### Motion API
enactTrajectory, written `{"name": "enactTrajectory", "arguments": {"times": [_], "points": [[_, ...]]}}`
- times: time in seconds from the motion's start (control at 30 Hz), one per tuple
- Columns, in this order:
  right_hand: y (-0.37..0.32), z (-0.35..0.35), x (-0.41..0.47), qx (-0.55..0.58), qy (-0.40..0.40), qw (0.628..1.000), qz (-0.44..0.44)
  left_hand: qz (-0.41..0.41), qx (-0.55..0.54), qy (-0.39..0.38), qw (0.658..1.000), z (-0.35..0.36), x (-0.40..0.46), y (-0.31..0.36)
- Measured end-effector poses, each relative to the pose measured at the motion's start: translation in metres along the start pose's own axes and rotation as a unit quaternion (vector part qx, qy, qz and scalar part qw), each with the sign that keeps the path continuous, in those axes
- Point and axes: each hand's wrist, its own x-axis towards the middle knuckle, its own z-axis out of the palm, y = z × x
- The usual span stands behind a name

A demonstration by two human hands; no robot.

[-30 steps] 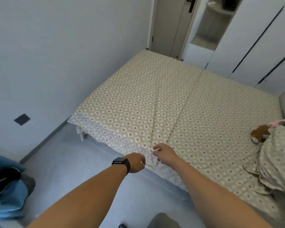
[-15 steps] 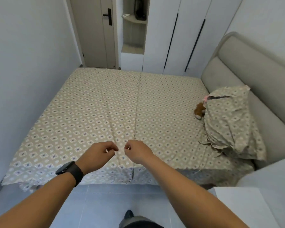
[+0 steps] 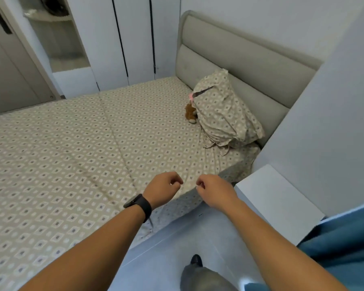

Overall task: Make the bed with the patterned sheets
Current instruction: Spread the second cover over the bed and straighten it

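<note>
Two hands, left hand [image 3: 164,189] and right hand [image 3: 215,191], curled above patterned sheet [image 3: 61,156]

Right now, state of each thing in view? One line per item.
patterned sheet: spread over the mattress, creased near the pillow
pillow: in a patterned case, propped against the headboard
plush toy: lying beside the pillow
left hand: fingers curled, over the bed edge
right hand: fingers curled, over the bed edge
wardrobe doors: closed

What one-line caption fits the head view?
Both hands, left and right, hover curled over the patterned sheet's edge; a pillow leans on the headboard.
</note>
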Motion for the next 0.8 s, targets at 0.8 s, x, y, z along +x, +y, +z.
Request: {"name": "enactTrajectory", "arguments": {"times": [0.8], "points": [[0.209, -0.139, 0.198, 0.048, 0.056, 0.997, 0.006, -0.064, -0.034, -0.064, 0.995, 0.088, 0.268, 0.150]]}}
